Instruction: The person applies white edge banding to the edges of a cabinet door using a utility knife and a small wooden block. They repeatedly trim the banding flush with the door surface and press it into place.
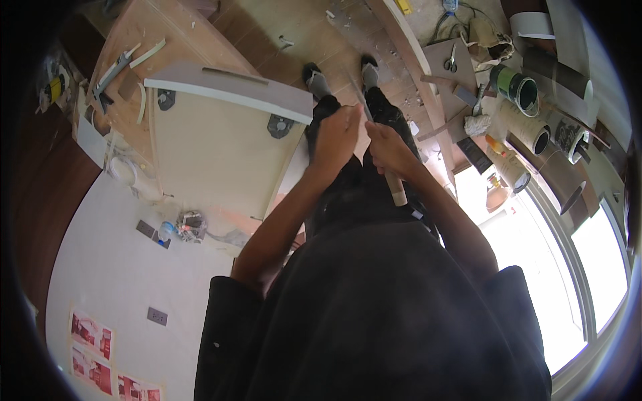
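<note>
Stands near the right corner of the pale panel (214, 148), holds the wooden-handled tool (396, 189) lengthwise forward and slightly leftward, clamped in the nearer right hand (394, 150), with the left hand (336, 138) curled just left of its blade (368, 115), contact impossible to tell

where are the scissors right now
In the head view's upper right, the scissors lie on a brown board, just left of a crumpled beige bag and above and right of the person's right hand.
</note>
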Action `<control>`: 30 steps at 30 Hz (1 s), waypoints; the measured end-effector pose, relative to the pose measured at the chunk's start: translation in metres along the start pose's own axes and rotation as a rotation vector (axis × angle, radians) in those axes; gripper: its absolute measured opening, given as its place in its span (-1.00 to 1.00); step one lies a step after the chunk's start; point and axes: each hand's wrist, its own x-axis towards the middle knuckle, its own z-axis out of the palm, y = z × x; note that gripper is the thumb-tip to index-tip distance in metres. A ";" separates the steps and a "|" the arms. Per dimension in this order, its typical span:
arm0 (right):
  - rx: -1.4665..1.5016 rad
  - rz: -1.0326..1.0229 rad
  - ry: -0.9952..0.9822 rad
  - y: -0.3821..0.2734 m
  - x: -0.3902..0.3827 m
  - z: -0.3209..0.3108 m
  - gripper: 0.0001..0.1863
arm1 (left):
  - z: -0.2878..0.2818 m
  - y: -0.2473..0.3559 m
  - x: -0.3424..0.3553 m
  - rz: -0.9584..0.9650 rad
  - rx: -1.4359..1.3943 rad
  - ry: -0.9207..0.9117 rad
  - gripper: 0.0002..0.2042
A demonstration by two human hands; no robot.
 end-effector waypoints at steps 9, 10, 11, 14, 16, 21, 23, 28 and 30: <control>0.174 -0.075 0.127 -0.007 -0.024 -0.048 -0.60 | -0.102 -0.052 0.001 0.568 1.077 -0.267 -0.43; 0.144 -0.083 0.117 -0.011 -0.025 -0.050 -0.60 | -0.105 -0.056 0.011 0.550 1.098 -0.321 -0.43; 0.111 -0.090 0.113 -0.014 -0.026 -0.050 -0.60 | -0.109 -0.061 0.021 0.534 1.113 -0.374 -0.42; 0.151 -0.089 0.048 -0.025 -0.026 -0.054 -0.60 | -0.171 -0.073 0.044 0.494 1.258 -0.226 -0.44; 0.135 -0.122 -0.033 -0.036 -0.018 -0.058 -0.59 | -0.223 -0.079 0.054 0.372 1.445 -0.064 -0.40; 0.042 -0.136 -0.086 -0.066 -0.008 -0.064 -0.60 | -0.180 -0.073 0.043 0.465 1.201 -0.202 -0.38; 0.026 -0.150 -0.116 -0.068 -0.001 -0.066 -0.60 | -0.134 -0.063 0.026 0.468 1.071 -0.367 -0.36; 0.011 -0.089 -0.156 -0.079 0.002 -0.088 -0.60 | -0.050 -0.040 -0.008 0.539 0.706 -0.379 -0.62; -0.005 -0.070 -0.152 -0.079 0.003 -0.096 -0.60 | -0.031 -0.033 -0.024 0.380 0.585 -0.281 -0.65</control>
